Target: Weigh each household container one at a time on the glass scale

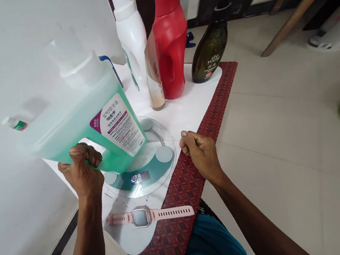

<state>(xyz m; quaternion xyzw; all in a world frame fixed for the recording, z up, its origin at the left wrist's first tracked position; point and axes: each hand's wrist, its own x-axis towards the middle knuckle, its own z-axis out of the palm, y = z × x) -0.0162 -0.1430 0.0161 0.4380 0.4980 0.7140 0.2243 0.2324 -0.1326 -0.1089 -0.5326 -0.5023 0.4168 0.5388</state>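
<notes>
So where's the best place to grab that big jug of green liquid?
Probably at the cut-out opening, coming from the near side, where the left hand grips it. The big jug is tilted over the glass scale with that opening toward the person, giving something narrow to close around; its broad, smooth walls look harder to hold.
</notes>
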